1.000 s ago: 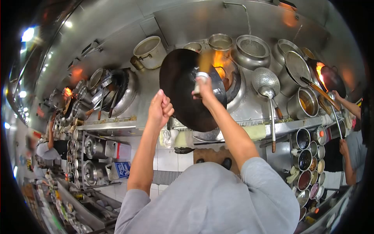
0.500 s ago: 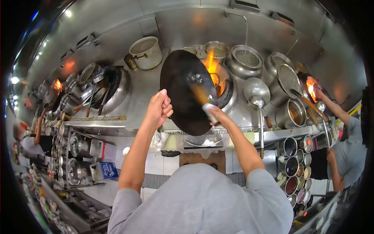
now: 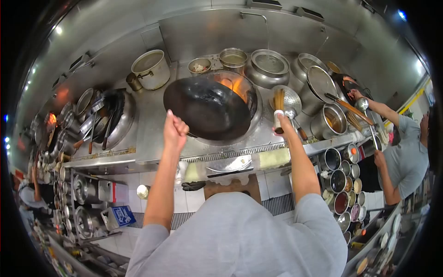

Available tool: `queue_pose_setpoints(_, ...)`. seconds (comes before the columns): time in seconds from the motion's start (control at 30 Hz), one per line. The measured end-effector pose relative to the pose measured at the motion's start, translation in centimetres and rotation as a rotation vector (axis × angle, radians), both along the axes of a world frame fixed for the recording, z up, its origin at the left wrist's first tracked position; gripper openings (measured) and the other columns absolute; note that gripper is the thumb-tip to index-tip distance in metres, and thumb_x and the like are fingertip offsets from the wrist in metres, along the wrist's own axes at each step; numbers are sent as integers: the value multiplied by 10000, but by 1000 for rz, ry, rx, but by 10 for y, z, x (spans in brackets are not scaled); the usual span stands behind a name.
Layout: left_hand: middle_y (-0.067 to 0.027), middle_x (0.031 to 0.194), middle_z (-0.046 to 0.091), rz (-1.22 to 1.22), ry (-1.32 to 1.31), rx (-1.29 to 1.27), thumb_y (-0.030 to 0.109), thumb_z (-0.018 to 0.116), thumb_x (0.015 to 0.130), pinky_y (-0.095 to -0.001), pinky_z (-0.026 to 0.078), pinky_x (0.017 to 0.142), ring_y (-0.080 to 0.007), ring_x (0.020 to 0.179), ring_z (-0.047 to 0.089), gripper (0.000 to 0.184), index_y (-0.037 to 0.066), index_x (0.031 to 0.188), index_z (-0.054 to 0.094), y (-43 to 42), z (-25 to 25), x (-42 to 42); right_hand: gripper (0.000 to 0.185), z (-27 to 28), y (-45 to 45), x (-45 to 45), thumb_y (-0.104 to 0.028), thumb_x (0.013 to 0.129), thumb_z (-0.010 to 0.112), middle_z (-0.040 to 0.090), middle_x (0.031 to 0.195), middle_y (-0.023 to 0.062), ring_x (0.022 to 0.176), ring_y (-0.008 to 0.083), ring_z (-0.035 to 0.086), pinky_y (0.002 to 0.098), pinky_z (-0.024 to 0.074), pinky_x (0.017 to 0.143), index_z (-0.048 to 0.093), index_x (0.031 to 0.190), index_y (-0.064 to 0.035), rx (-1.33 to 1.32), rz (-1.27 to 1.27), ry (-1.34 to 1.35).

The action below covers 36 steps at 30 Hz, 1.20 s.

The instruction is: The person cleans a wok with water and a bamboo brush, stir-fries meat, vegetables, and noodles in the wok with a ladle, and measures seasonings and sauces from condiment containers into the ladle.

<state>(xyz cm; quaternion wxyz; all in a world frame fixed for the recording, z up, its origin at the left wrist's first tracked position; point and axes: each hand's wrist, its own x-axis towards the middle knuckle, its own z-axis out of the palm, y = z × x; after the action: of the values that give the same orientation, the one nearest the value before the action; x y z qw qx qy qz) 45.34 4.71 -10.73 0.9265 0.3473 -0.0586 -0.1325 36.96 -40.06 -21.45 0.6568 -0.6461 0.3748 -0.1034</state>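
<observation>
My left hand (image 3: 175, 131) is closed at the near left edge of a large black wok (image 3: 207, 111); a small bit of metal shows by the fingers. The wok is tilted over a lit burner, with orange flame (image 3: 237, 87) behind its far right rim. Its inner surface is dark and partly shiny. In my right hand (image 3: 285, 126) is a bamboo wok brush (image 3: 279, 105), held upright by its white-wrapped part, bristles pointing away from me. The brush is to the right of the wok, apart from it, and overlaps a perforated skimmer (image 3: 291, 98) behind it.
A white pot (image 3: 154, 76) stands back left. Metal pots (image 3: 269, 64) line the back, and a strainer pot (image 3: 320, 85) is to the right. Another burner with tools (image 3: 122, 124) is left. At right a co-worker (image 3: 404, 147) holds a ladle (image 3: 362, 105). Several ingredient containers (image 3: 338, 181) stand below.
The wok has come down from a steep tilt to a flatter one over the burner. My right hand has drawn the brush out of the wok to the right. The view has shifted.
</observation>
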Motion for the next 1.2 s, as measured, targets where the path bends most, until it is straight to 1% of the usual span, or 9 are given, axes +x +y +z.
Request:
queue_pose_setpoints(0.1,27,608,413,-23,-20,-27,350,463,1019,-350,496,688,-131,556,471,322,117,803,518,-39,-97,-7,481,-44,-13,-26,-466,923,555,607,884,160,495,258,605,399,496,389,447,1221,-104,370,277,225)
queue_pose_setpoints(0.27,-77,986,593,-138,22,192,249,471,1014,-417,443,972,-252,1083,584,224,84,1132,569,-110,-154,-4,788,-122,15,-67,-322,835,647,501,1201,292,1177,460,449,473,355,1035,280,1491,-83,-974,396,364)
queue_pose_setpoints(0.37,-127,1128,563,-163,198,446,193,514,981,-457,415,995,-301,1133,535,264,102,1225,555,-119,-157,-7,712,-102,32,-119,-180,820,656,482,1206,272,1134,445,459,465,369,1014,350,1444,-27,-964,198,66)
queue_pose_setpoints(0.43,-170,1274,494,525,-436,1440,171,574,920,-511,364,1033,-374,1212,459,406,116,1317,513,-114,-152,-29,668,-101,37,-171,-93,808,642,483,1211,269,1147,436,458,464,371,1013,383,1418,-10,-998,113,18)
queue_pose_setpoints(0.57,-198,1392,403,352,-1118,1631,171,657,834,-539,291,1090,-405,1342,325,615,109,1405,439,-113,-123,-40,654,-125,28,-252,-19,772,632,482,1231,257,1165,422,457,467,375,1004,412,1386,18,-1113,-70,167)
queue_pose_setpoints(0.8,-200,1367,406,122,-1063,1742,205,707,818,-500,366,1030,-392,1345,330,749,37,1445,333,-138,-138,-42,628,-182,-66,-254,-114,822,678,580,1067,209,946,359,586,413,492,824,422,1384,0,-1068,18,132)
queue_pose_setpoints(0.87,-199,1362,400,69,-1056,1760,188,715,806,-471,400,1007,-383,1353,325,770,55,1454,321,-139,-135,-46,511,-110,-57,-218,-177,861,679,587,802,81,596,220,577,328,478,510,484,1302,-8,-76,104,315)
queue_pose_setpoints(1.0,-186,1437,351,62,-1054,1807,157,716,783,-483,393,1031,-373,1385,288,826,81,1478,276,-135,-123,-53,357,-60,-51,-144,-175,888,645,486,649,-14,413,116,438,265,340,350,496,1179,-30,395,99,-22)
queue_pose_setpoints(1.2,-185,1489,309,14,-1043,1828,143,731,755,-474,392,1053,-376,1411,248,882,83,1493,251,-132,-135,-32,381,-54,30,-136,-156,856,583,636,876,299,846,491,614,513,472,726,450,1195,-45,-562,118,82)
